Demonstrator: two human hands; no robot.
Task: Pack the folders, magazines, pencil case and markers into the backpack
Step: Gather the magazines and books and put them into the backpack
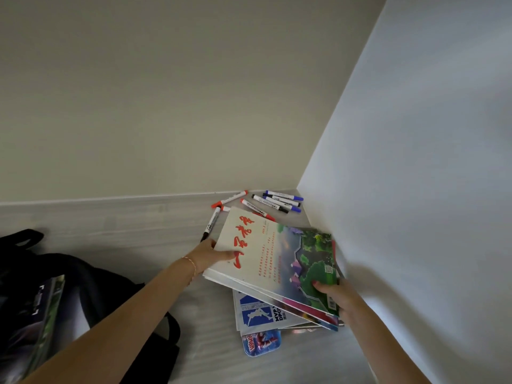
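Both bare arms reach from the frame's bottom toward centre-right; left hand (209, 254) and right hand (333, 296) are closed in grips, thumbs on top.

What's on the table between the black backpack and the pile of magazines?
In the head view, only the left forearm crosses there, above bare table between backpack and magazines.

A study corner — pale desk (110, 225) against bare walls (166, 92), strewn with markers (266, 203).

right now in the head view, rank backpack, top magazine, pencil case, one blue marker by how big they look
1. backpack, partly cut off and nearer the camera
2. top magazine
3. pencil case, partly hidden
4. blue marker
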